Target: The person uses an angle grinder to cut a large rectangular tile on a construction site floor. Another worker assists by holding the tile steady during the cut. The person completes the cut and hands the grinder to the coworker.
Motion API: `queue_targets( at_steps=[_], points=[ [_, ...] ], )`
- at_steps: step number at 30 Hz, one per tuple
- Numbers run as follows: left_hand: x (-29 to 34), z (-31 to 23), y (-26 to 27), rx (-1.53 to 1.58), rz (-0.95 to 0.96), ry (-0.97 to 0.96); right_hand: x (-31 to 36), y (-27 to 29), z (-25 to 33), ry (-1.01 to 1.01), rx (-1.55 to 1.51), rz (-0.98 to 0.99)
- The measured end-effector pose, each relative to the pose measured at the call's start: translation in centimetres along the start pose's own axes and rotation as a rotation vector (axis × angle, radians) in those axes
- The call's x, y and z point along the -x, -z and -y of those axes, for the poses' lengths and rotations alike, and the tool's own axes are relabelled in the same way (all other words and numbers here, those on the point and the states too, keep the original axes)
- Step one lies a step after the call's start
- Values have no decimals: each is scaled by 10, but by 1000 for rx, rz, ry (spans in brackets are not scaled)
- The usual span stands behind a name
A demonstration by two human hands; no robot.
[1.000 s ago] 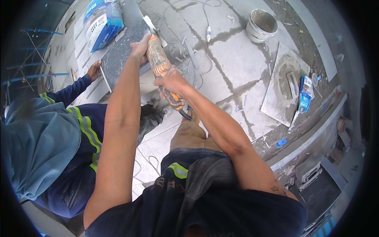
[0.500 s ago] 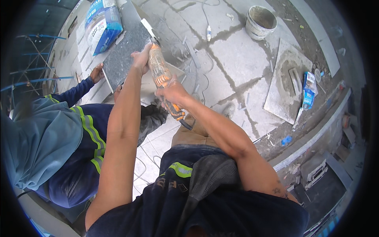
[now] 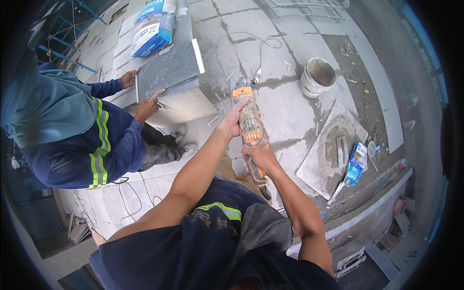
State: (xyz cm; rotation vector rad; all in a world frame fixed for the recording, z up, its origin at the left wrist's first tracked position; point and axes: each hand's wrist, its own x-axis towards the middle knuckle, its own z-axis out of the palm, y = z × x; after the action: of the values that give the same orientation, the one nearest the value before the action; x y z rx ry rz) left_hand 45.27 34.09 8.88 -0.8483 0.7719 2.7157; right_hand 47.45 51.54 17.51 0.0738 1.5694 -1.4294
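Observation:
An orange, dust-caked angle grinder [image 3: 250,121] is held in both my hands in front of my body, its disc end pointing away from me. My left hand [image 3: 235,117] grips the front of its body. Further back, my right hand [image 3: 261,155] wraps round the rear of the tool, near the cord end. To the left, a dark grey stone tile [image 3: 166,67] lies on a stack of tiles. A co-worker's hands [image 3: 147,106] steady its near and left edges. The grinder is apart from the tile, to its right.
A blue and white mortar bag [image 3: 154,29] stands on the stack. On the right are a dirty white bucket [image 3: 318,77], a mortar-smeared board [image 3: 328,150] with a trowel-like tool, and a small blue bag [image 3: 356,164]. A cord [image 3: 263,53] crosses the paved floor.
The grinder has come away from the dark tile's edge and moved to the right with both my hands. The co-worker's nearer hand now rests visibly on the tile. My view has turned.

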Motion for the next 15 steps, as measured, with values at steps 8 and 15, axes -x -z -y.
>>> queue_targets(
  at_steps=[8,15],
  points=[
    [-13,12,-37,-8,19,36,14,24,-2,65,-89,-10],
    [-29,-15,-58,-36,118,-95,1,26,27,149,-1,-87]
  ],
)
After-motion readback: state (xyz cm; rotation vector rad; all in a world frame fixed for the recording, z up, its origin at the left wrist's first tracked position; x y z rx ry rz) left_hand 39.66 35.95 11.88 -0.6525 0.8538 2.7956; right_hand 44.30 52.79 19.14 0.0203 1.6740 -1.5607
